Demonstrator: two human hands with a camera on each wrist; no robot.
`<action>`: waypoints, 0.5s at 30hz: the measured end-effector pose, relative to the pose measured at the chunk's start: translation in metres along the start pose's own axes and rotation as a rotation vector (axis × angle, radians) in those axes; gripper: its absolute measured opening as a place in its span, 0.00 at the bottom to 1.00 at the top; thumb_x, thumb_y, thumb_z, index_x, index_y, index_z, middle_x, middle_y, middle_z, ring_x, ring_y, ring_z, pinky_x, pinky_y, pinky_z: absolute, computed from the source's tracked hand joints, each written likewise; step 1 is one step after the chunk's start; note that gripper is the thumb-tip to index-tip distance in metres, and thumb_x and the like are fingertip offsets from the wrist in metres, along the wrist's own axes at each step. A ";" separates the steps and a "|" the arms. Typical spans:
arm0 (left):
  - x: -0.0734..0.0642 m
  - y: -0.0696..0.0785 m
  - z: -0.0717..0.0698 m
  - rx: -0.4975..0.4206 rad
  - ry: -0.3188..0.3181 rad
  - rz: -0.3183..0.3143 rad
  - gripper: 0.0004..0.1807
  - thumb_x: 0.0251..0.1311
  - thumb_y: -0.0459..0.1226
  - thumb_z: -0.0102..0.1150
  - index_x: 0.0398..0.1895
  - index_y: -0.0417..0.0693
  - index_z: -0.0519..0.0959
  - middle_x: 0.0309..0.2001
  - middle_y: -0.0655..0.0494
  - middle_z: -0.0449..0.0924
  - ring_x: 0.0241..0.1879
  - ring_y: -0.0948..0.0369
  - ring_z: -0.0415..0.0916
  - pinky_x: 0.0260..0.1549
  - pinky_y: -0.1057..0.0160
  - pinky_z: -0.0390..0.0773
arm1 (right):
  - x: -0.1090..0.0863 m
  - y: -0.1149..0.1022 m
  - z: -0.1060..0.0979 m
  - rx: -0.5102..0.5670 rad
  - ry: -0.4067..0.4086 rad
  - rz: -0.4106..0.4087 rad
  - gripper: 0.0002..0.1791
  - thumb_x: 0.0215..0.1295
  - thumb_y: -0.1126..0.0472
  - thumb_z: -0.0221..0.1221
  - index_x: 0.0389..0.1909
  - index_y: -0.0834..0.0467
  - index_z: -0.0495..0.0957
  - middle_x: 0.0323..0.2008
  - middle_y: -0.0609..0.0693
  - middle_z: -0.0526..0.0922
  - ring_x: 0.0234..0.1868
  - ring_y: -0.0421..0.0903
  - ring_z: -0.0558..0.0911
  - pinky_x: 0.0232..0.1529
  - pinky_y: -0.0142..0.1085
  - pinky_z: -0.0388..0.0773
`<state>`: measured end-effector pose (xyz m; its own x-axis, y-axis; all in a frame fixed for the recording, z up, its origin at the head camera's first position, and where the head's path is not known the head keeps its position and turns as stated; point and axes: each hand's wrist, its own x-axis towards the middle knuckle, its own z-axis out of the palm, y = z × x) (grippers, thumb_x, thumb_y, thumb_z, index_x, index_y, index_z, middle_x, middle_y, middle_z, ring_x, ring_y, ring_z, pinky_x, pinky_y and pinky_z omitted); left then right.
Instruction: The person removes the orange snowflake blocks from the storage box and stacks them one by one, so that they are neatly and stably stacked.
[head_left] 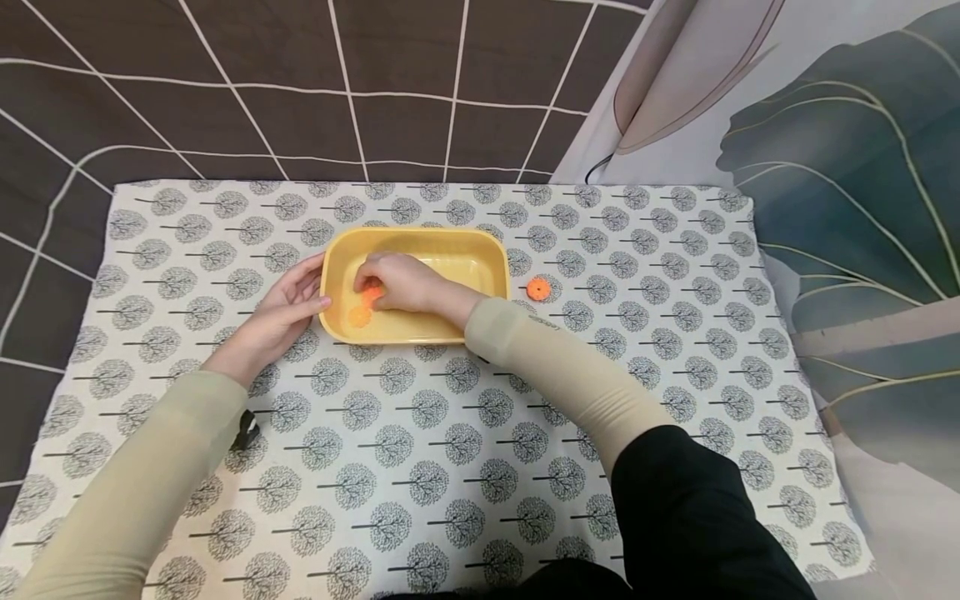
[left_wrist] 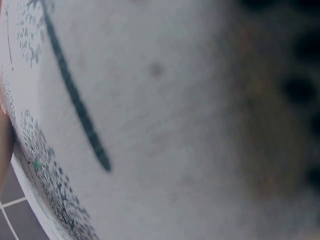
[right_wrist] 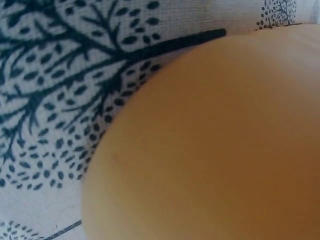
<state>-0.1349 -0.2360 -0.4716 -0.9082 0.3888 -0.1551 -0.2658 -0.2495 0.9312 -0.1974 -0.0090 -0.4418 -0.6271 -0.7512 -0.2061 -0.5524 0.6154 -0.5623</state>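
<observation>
A yellow rectangular plastic tub (head_left: 465,271) with rounded corners stands on the cloth. My left hand (head_left: 277,312) holds its left end, the thumb at the rim and the fingers against the outer wall. Inside the tub, my right hand (head_left: 401,283) pinches an orange piece (head_left: 371,295) near the floor on the left side. Just below it, a paler orange round piece (head_left: 359,316) lies on the tub's floor. An orange scalloped disc (head_left: 538,289) with a dark centre rests on the cloth to the right. The right wrist view is mostly filled by the tub's blurred wall (right_wrist: 210,140).
A white cloth (head_left: 420,525) printed with grey trees covers the table. Behind stands a dark surface (head_left: 405,50) with white grid lines, and a leaf-patterned curtain (head_left: 847,192) hangs at the right. A small black object (head_left: 245,432) sits by the left wrist.
</observation>
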 end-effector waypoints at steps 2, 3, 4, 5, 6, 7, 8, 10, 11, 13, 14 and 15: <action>0.000 0.000 0.000 -0.001 -0.001 0.003 0.38 0.70 0.21 0.55 0.81 0.48 0.61 0.72 0.68 0.68 0.68 0.72 0.70 0.69 0.78 0.73 | -0.001 0.000 -0.001 0.002 -0.004 0.014 0.20 0.66 0.63 0.71 0.58 0.57 0.85 0.58 0.51 0.86 0.61 0.46 0.80 0.74 0.33 0.73; 0.000 0.000 0.000 -0.002 -0.001 0.003 0.38 0.70 0.21 0.55 0.81 0.48 0.61 0.71 0.68 0.68 0.68 0.72 0.70 0.69 0.77 0.73 | -0.001 0.001 -0.002 0.004 -0.005 0.016 0.20 0.66 0.63 0.72 0.58 0.57 0.85 0.58 0.51 0.86 0.61 0.46 0.80 0.73 0.33 0.73; 0.000 0.000 0.000 0.003 -0.001 0.004 0.38 0.69 0.21 0.56 0.81 0.48 0.62 0.71 0.68 0.69 0.68 0.71 0.70 0.69 0.78 0.73 | -0.001 0.001 -0.002 0.009 -0.005 0.018 0.20 0.65 0.62 0.72 0.57 0.57 0.85 0.57 0.50 0.86 0.59 0.45 0.80 0.72 0.32 0.74; 0.000 0.001 0.000 0.005 -0.001 0.003 0.38 0.69 0.21 0.56 0.81 0.48 0.62 0.71 0.68 0.69 0.68 0.71 0.69 0.69 0.78 0.73 | -0.002 0.002 -0.003 0.017 -0.006 0.020 0.19 0.65 0.62 0.73 0.56 0.57 0.86 0.55 0.51 0.86 0.57 0.45 0.81 0.69 0.32 0.75; 0.000 0.001 0.000 0.005 -0.001 0.001 0.38 0.69 0.21 0.56 0.81 0.48 0.62 0.72 0.68 0.68 0.69 0.71 0.69 0.69 0.78 0.73 | -0.002 0.003 -0.004 0.029 -0.004 0.022 0.18 0.65 0.62 0.73 0.55 0.57 0.86 0.54 0.51 0.86 0.55 0.45 0.81 0.66 0.31 0.77; 0.000 0.001 0.000 0.007 0.001 -0.001 0.38 0.69 0.21 0.57 0.81 0.48 0.62 0.72 0.67 0.68 0.69 0.71 0.69 0.69 0.78 0.73 | -0.003 0.003 -0.005 0.041 -0.003 0.021 0.17 0.65 0.62 0.73 0.54 0.58 0.87 0.52 0.51 0.86 0.53 0.44 0.81 0.63 0.30 0.78; 0.000 0.001 0.000 0.014 0.003 -0.003 0.38 0.69 0.22 0.57 0.81 0.48 0.62 0.73 0.67 0.68 0.69 0.71 0.68 0.70 0.77 0.73 | -0.003 0.003 -0.007 0.054 -0.002 0.021 0.16 0.65 0.63 0.73 0.53 0.58 0.87 0.50 0.52 0.86 0.51 0.44 0.81 0.60 0.29 0.79; 0.000 0.002 0.000 0.018 0.005 -0.008 0.39 0.69 0.22 0.57 0.81 0.48 0.62 0.73 0.67 0.68 0.70 0.71 0.68 0.71 0.77 0.72 | -0.005 0.004 -0.010 0.082 0.004 0.019 0.13 0.65 0.64 0.73 0.50 0.59 0.88 0.48 0.52 0.87 0.48 0.43 0.82 0.55 0.27 0.80; 0.000 0.002 0.000 0.016 0.006 -0.010 0.39 0.69 0.21 0.57 0.81 0.48 0.61 0.73 0.67 0.67 0.70 0.70 0.67 0.72 0.77 0.71 | -0.006 0.005 -0.011 0.094 0.005 0.019 0.12 0.65 0.64 0.73 0.48 0.60 0.89 0.46 0.53 0.87 0.46 0.43 0.82 0.53 0.26 0.80; 0.000 0.002 0.000 0.022 0.010 -0.011 0.39 0.69 0.22 0.57 0.82 0.47 0.61 0.73 0.68 0.68 0.70 0.71 0.68 0.72 0.77 0.71 | -0.007 0.006 -0.013 0.113 0.007 0.017 0.09 0.65 0.66 0.72 0.46 0.60 0.89 0.45 0.53 0.88 0.45 0.43 0.82 0.51 0.25 0.81; 0.000 0.002 0.000 0.023 0.011 -0.011 0.39 0.69 0.22 0.57 0.82 0.47 0.60 0.73 0.68 0.68 0.70 0.71 0.68 0.72 0.77 0.71 | -0.008 0.007 -0.014 0.120 0.007 0.017 0.08 0.66 0.67 0.71 0.45 0.60 0.89 0.45 0.53 0.88 0.45 0.43 0.83 0.50 0.24 0.81; -0.001 0.002 0.000 0.016 0.013 -0.010 0.39 0.69 0.21 0.57 0.82 0.46 0.60 0.72 0.68 0.68 0.69 0.71 0.68 0.72 0.77 0.71 | -0.008 0.008 -0.015 0.126 0.008 0.017 0.08 0.66 0.67 0.71 0.45 0.60 0.89 0.45 0.53 0.88 0.45 0.43 0.83 0.50 0.24 0.81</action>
<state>-0.1349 -0.2368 -0.4698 -0.9096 0.3797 -0.1686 -0.2698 -0.2312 0.9348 -0.2047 0.0053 -0.4327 -0.6401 -0.7389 -0.2104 -0.4688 0.5926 -0.6550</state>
